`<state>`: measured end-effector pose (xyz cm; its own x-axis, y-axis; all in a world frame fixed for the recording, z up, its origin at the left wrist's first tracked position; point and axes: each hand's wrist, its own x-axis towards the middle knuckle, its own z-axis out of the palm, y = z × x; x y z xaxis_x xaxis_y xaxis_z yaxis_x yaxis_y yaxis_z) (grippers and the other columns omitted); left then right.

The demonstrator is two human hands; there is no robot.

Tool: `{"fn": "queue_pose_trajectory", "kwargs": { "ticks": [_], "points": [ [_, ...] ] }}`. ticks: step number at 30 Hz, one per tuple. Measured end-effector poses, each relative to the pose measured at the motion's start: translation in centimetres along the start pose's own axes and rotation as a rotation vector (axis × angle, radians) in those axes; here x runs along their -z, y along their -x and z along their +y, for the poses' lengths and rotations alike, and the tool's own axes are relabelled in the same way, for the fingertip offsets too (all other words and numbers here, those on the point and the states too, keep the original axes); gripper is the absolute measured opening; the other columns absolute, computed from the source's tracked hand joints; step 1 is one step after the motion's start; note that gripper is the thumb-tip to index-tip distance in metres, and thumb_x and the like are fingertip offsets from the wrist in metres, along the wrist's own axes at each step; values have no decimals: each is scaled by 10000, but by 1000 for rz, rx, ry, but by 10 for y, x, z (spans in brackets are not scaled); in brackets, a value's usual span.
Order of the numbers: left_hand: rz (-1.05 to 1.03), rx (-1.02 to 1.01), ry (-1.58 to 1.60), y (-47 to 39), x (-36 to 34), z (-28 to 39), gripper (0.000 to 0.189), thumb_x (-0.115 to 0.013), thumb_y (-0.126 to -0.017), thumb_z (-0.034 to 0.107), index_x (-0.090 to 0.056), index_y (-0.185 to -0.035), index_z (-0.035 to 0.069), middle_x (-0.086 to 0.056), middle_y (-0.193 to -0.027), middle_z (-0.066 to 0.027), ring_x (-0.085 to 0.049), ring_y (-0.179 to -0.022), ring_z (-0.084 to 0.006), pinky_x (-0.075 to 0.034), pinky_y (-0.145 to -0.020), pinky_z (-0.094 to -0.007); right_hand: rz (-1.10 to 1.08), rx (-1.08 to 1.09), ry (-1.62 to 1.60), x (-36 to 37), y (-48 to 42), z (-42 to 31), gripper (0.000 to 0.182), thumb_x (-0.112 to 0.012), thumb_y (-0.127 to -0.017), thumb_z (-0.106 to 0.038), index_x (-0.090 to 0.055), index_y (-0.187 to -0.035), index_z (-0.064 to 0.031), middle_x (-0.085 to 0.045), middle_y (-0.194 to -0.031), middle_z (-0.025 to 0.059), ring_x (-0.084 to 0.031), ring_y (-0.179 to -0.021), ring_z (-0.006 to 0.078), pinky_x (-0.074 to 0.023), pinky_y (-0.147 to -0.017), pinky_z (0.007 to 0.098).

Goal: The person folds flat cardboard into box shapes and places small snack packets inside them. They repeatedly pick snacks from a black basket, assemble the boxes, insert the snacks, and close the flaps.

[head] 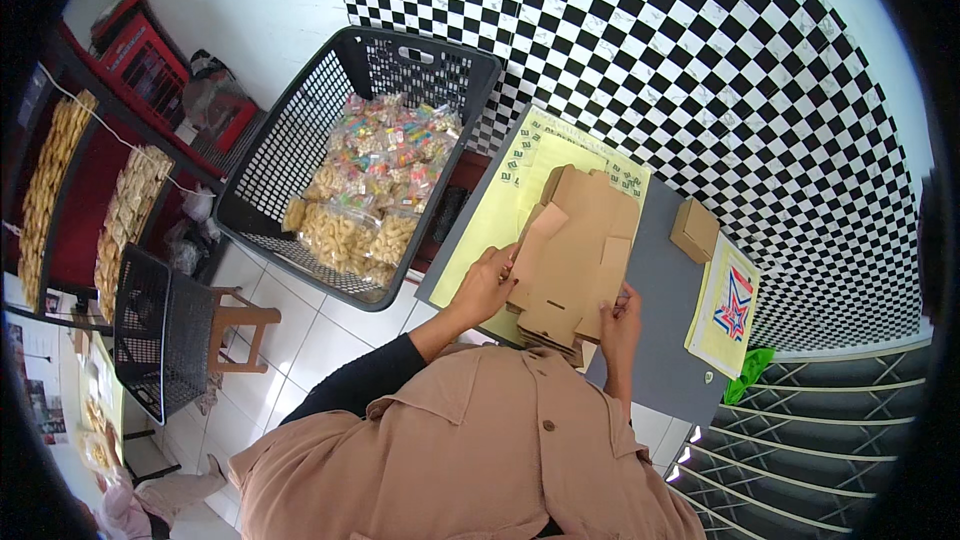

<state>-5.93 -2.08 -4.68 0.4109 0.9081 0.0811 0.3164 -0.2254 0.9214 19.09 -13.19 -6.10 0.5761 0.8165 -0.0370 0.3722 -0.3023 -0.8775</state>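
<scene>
A stack of unfolded brown cardboard box blanks [574, 255] lies in front of me on a grey table. My left hand [484, 285] holds the left edge of the top blank, its fingertips at a side flap. On the opposite side, my right hand [621, 319] grips the lower right edge, with its thumb on top of the cardboard. The top blank lies flat, showing a small slot near its lower end. Beneath the stack are yellow sheets [469, 240] with small printed stickers [624, 176]. Some fingers are hidden by the cardboard.
A small folded cardboard box [694, 230] and a yellow pad [731, 307] stand right on the grey table [660, 285]. Left is a black plastic crate [262, 142] with bagged snacks [382, 180]. A smaller black basket [184, 330] rests by a wooden stool [247, 330]. Another person [142, 502] is lower left.
</scene>
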Motion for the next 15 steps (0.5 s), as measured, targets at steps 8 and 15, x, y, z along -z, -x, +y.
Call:
{"fn": "queue_pose_trajectory", "kwargs": {
  "ticks": [8,15],
  "points": [
    [12,-36,-34,-4,-7,-27,312,-616,-842,-45,-631,-1149,6,-646,-985,-161,-674,-878,-265,-564,-734,-341,5,364,498,14,12,-45,449,-713,-825,-117,-561,-1237,-28,-567,-1190,162,-503,-1170,334,-401,-1008,415],
    [-1,32,12,-5,0,-11,260,-599,-860,-27,-663,-1110,-1,-659,-999,-172,-685,-852,-282,-569,-739,-346,-644,364,280,30,23,-62,486,-793,-770,-249,-638,-1172,-24,-573,-1234,120,-513,-1176,320,-416,-1001,413]
  ]
}}
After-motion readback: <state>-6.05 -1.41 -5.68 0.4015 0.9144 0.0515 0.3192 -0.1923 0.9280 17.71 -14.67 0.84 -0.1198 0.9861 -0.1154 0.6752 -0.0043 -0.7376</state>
